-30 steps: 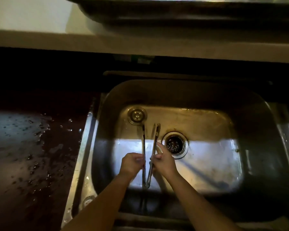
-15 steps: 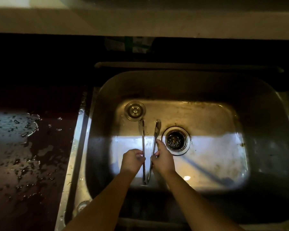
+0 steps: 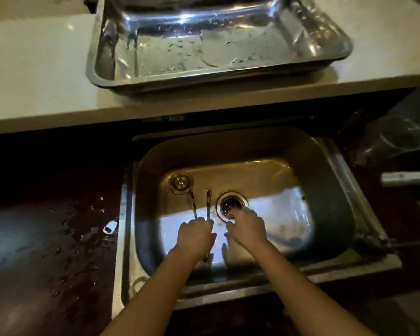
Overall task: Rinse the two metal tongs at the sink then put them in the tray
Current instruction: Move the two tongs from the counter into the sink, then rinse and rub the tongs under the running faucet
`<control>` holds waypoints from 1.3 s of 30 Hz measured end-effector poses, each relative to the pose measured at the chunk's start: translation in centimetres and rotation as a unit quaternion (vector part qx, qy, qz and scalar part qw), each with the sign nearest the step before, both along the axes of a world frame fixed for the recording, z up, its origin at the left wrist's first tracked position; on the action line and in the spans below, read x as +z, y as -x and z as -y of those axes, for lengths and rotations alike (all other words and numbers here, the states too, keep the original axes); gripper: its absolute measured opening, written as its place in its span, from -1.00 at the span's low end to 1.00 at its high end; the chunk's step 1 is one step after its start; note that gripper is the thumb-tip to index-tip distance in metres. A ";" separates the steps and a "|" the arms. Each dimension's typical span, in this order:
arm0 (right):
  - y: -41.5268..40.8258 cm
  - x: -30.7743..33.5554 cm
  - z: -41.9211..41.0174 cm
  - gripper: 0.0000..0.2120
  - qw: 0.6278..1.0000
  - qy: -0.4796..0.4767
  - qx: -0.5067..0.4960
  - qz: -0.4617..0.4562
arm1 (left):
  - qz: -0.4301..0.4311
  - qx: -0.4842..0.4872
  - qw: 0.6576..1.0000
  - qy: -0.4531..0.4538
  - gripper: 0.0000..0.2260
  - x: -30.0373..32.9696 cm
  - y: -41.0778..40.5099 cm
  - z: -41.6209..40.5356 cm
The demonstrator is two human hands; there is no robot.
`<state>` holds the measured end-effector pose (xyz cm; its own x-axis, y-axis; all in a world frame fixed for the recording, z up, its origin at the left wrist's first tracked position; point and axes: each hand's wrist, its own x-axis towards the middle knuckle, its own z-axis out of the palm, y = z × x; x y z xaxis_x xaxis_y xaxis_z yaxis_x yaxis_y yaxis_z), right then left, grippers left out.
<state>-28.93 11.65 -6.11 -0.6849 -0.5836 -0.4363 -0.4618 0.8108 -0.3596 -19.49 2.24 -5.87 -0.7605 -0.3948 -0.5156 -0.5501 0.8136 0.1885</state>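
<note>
One pair of metal tongs (image 3: 208, 200) lies low in the steel sink (image 3: 330, 195), its two arms pointing away from me and its hinge end showing below my wrist. My left hand (image 3: 195, 235) is closed around both arms. My right hand (image 3: 246, 227) is off the tongs, hovering by the drain (image 3: 231, 205) with fingers loosely apart and nothing in it. A second pair of tongs is not visible. The wet steel tray (image 3: 218, 80) sits on the pale counter behind the sink.
A round sink stopper (image 3: 181, 183) lies at the basin's back left. The dark counter (image 3: 46, 251) to the left is wet. At the right stand a clear plastic container (image 3: 395, 141) and a white object (image 3: 407, 179). The pale shelf (image 3: 34, 88) overhangs the sink's far edge.
My right hand has let go of the tongs and moved right to the drain. My left hand now holds both arms alone. The view has tilted up, showing the tray.
</note>
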 end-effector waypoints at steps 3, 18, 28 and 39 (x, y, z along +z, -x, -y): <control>-0.3 3.2 -2.4 -0.71 0.999 0.003 -0.015 -0.048 | -0.067 -0.037 0.996 0.054 -0.69 2.9 0.2 -1.6; -0.5 6.0 -11.7 -0.45 0.978 0.036 -0.143 -0.149 | -0.242 -0.045 0.969 0.020 -0.62 -0.1 -0.5 -11.1; 1.4 6.3 -16.3 -0.27 0.953 -0.052 -0.218 -0.206 | -0.225 -0.073 0.971 0.041 -0.56 -2.1 -1.8 -11.9; 2.9 6.3 -16.5 -0.20 0.963 -0.062 -0.208 -0.163 | -0.211 -0.045 0.976 0.021 -0.51 -3.0 -1.9 -11.5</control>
